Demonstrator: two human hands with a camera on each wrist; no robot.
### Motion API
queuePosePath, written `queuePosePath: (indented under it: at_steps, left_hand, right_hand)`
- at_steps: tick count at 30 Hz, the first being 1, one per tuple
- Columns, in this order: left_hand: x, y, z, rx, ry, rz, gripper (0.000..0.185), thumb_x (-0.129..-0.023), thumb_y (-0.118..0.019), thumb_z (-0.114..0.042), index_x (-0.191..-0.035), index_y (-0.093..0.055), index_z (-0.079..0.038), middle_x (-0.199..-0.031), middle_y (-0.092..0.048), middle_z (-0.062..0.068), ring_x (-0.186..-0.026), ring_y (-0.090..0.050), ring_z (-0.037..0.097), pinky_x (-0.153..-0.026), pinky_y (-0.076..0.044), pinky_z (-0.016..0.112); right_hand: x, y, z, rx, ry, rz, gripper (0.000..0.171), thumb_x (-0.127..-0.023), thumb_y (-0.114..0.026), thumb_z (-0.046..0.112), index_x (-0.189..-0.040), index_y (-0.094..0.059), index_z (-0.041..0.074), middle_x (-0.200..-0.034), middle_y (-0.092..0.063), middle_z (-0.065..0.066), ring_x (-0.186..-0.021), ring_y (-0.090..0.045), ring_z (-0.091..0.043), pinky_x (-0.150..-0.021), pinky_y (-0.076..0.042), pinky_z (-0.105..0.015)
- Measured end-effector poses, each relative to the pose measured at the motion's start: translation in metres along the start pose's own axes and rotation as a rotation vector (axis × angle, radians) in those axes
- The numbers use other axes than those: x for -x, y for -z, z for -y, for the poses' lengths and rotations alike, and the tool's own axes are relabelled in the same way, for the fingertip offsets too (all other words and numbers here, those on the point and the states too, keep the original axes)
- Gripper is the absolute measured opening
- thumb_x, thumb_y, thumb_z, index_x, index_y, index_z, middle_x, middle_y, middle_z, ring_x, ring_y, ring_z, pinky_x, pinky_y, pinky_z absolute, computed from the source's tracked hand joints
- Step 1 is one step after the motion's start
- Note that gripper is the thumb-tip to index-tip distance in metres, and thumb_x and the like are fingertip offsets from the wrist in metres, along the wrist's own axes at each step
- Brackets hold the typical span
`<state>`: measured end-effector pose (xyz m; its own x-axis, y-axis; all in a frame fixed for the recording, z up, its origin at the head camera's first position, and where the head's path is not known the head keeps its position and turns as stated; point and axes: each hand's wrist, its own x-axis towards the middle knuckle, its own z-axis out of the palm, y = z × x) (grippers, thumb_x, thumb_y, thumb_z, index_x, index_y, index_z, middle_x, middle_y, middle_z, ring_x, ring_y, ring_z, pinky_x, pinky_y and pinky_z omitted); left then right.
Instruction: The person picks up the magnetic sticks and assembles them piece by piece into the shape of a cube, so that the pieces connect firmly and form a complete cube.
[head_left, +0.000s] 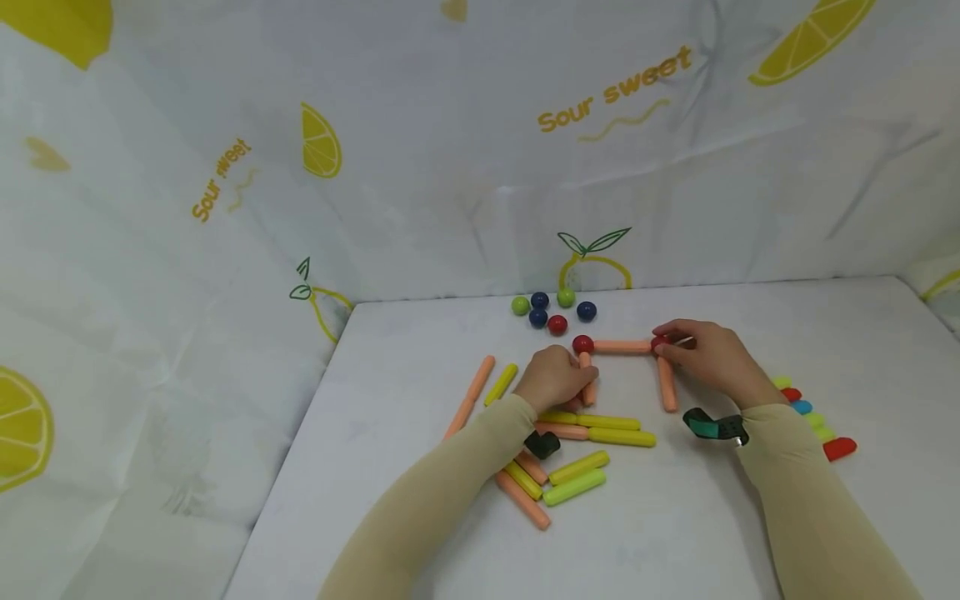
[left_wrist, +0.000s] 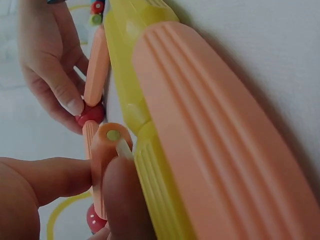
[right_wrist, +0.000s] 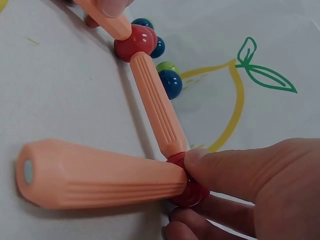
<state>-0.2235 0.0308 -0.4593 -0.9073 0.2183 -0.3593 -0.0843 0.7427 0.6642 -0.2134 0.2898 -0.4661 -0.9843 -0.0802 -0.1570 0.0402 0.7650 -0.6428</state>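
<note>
Pinching a red ball (head_left: 660, 342), right hand (head_left: 708, 360); left hand (head_left: 553, 379) grips orange rod (head_left: 587, 379)

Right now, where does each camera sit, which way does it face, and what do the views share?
Head: above, facing forward and down at the white table; shows both sleeves, left hand, right hand.
Left wrist: low at the table; left fingers pinch an orange stick.
Right wrist: low, facing the lemon backdrop; right fingers grip a red ball.
Shared: all show the top orange stick.
</note>
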Motion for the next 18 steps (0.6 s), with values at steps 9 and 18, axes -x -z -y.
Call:
queuePosePath:
  at_steps: [9,18]
  left_hand:
    - [0.013,-0.002,0.000,-0.118,-0.041,-0.072,0.035,-0.102,-0.073,-0.042,-0.105,-0.072,-0.006,-0.069,-0.066,0.001,-0.060,-0.058,0.015,-0.055,-0.042,0.024]
    - [0.050,-0.028,-0.015,-0.611,-0.477,0.028,0.040,-0.099,-0.077,-0.048,-0.129,-0.071,-0.023,-0.103,-0.064,-0.008,-0.084,-0.055,0.005,-0.072,-0.048,0.015]
  right_hand:
    - [-0.003,0.003,0.001,-0.013,-0.005,0.006,0.046,-0.110,-0.062,0.033,-0.147,-0.061,0.006,-0.142,-0.062,-0.027,-0.129,-0.059,-0.049,-0.103,-0.054,-0.062]
    - [0.002,0.005,-0.002,-0.017,-0.041,0.031,0.057,-0.107,-0.065,0.040,-0.152,-0.055,0.006,-0.144,-0.061,-0.030,-0.132,-0.056,-0.050,-0.101,-0.053,-0.064]
